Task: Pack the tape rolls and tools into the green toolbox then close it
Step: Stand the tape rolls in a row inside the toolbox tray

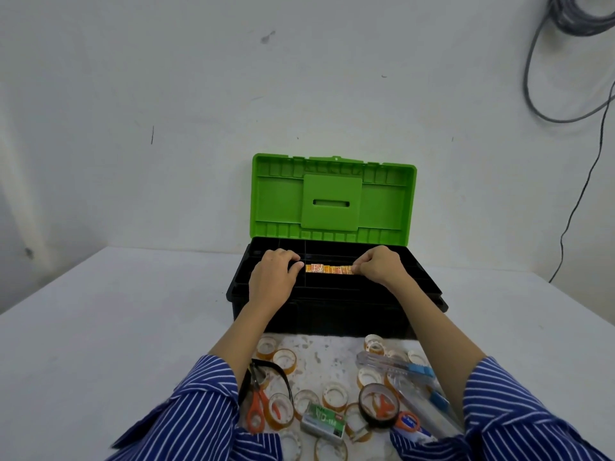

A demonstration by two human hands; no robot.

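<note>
Both hands' grips pinch a long orange-and-white patterned strip, left hand and right hand at opposite ends, lying crosswise inside the open green-lidded black plastic toolbox.

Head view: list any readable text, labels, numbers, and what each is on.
"10-1M", approximate and partly blurred: on the small green and grey box lying among the tape rolls.
Printed pattern on the orange and yellow strip that both hands hold over the toolbox tray: too small to read.
Red and blue label on the roll by the right sleeve: blurred, unreadable.
Green lid: no text visible.
</note>
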